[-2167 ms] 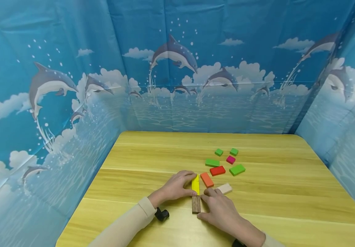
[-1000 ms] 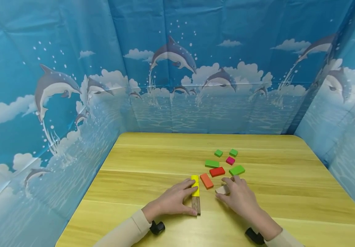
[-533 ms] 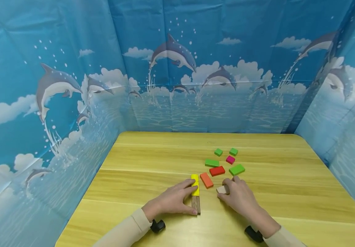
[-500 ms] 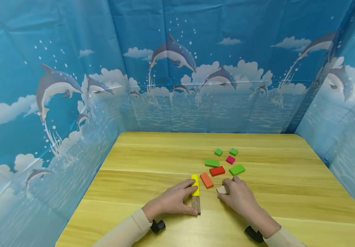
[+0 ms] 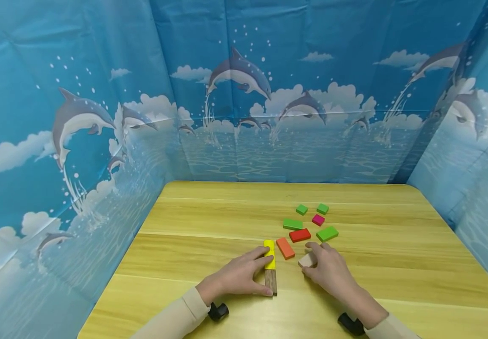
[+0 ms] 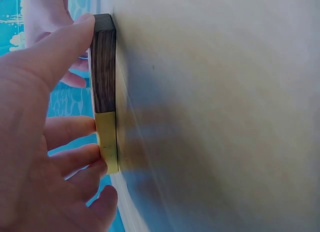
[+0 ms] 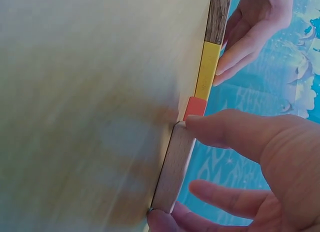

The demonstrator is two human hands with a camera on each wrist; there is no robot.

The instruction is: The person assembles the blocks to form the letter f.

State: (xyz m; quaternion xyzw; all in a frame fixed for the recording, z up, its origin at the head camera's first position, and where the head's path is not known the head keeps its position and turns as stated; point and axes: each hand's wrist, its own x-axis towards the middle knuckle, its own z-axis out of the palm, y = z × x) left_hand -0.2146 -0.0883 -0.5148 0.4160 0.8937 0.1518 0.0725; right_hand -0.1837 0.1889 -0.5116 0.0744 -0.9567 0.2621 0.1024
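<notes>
A yellow block (image 5: 271, 265) and a dark brown wood-grain block (image 5: 271, 278) lie end to end on the table, forming one straight strip. Over them rests my left hand (image 5: 236, 275), its thumb at the brown block's near end and its spread fingertips touching the yellow block. In the left wrist view the two blocks (image 6: 104, 72) stand edge to edge. My right hand (image 5: 334, 272) pinches a pale wooden block (image 5: 306, 260) by its ends between thumb and finger, close against the tabletop. An orange block (image 5: 285, 248) lies between the strip and this hand.
Beyond the hands lie a red block (image 5: 300, 235), a long green block (image 5: 292, 224), another long green block (image 5: 327, 234) and a magenta block (image 5: 318, 220). Two small green blocks (image 5: 301, 210) are farther back. A blue dolphin-print curtain (image 5: 244, 155) stands around the wooden table (image 5: 193, 212).
My right hand has left the brown block, moved right and taken hold of the pale block. My left hand has slid nearer, now spanning both blocks. Little has shifted in the last second.
</notes>
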